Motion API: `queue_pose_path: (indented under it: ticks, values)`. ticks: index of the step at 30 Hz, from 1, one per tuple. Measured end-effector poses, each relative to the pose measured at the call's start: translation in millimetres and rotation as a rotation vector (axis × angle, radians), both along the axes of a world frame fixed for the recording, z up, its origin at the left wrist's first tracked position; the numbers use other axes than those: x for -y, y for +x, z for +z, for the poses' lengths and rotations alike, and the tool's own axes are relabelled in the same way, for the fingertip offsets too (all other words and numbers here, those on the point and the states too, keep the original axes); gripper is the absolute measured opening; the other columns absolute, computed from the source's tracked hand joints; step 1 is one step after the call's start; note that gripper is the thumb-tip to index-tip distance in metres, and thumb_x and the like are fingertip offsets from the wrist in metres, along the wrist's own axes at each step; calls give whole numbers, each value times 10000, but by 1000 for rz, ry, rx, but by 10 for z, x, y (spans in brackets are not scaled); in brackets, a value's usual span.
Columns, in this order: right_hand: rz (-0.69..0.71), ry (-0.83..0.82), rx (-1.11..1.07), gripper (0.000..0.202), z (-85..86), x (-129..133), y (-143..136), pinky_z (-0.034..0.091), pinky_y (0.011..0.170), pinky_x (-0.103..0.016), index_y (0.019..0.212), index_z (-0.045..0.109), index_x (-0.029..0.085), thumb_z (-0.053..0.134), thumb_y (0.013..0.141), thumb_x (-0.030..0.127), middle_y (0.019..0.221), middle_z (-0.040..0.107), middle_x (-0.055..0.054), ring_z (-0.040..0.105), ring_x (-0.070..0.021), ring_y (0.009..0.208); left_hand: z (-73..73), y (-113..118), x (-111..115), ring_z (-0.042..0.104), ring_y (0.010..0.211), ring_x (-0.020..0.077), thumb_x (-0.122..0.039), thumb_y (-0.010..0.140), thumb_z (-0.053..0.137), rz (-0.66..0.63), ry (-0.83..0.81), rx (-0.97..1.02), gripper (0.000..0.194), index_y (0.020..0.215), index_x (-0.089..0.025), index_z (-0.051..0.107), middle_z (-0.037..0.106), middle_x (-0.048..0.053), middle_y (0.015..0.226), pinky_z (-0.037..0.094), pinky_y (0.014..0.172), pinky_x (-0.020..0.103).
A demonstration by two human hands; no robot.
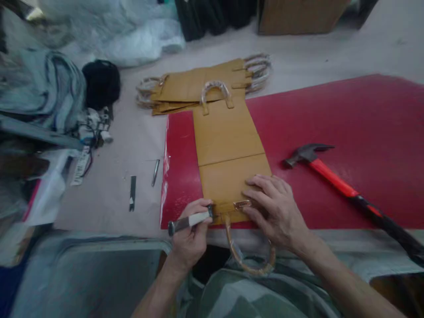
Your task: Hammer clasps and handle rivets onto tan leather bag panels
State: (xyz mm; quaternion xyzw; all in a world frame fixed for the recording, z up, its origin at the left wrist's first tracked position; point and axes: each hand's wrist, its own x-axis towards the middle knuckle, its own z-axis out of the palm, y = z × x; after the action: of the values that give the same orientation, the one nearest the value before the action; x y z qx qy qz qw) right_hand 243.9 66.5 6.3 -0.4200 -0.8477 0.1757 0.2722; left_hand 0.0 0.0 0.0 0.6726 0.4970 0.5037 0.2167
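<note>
A tan leather bag panel (228, 150) lies flat on a red mat (331, 123), with a handle at its far end (215, 90) and another handle (247, 258) hanging over the table's near edge. My left hand (190, 234) grips a metal punch tool (188, 221) with a white-wrapped shaft, its tip at the panel's near edge. My right hand (276, 212) presses flat on the panel's near right corner, fingers beside a small metal fitting (241, 204).
A hammer (344, 185) with a red and black handle lies on the mat to the right. A stack of similar tan panels (198, 84) sits beyond. Two small metal tools (144, 183) lie left of the mat. Cloth, cables and clutter (49, 101) crowd the left side.
</note>
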Motion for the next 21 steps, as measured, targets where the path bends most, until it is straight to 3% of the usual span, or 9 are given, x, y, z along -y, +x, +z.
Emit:
queue_pose_path:
  ticks: [10, 17, 21]
  values:
    - [-10, -11, -7, 222, 10, -6, -19, 358, 1058, -539, 1113, 639, 201, 605, 947, 344, 1274, 618, -124, 516, -315, 1235, 4, 12, -30, 707, 1036, 201, -41, 866, 623, 82, -69, 22, 235, 1059, -175, 619, 690, 77, 1112, 591, 939, 383]
    - [-11, -7, 5, 214, 1, -8, -10, 357, 1064, -543, 1105, 647, 206, 612, 938, 336, 1274, 624, -122, 521, -320, 1240, 44, 9, -5, 684, 1083, 219, -9, 843, 616, -9, -43, -32, 301, 1092, -176, 601, 682, 95, 1137, 589, 940, 399]
    - [-9, -17, 9, 223, 6, -5, -11, 356, 1069, -549, 1113, 647, 202, 613, 936, 333, 1286, 619, -128, 516, -325, 1251, 6, 40, 20, 690, 1068, 214, -26, 856, 612, 62, -58, -6, 282, 1091, -181, 602, 684, 83, 1131, 582, 949, 403]
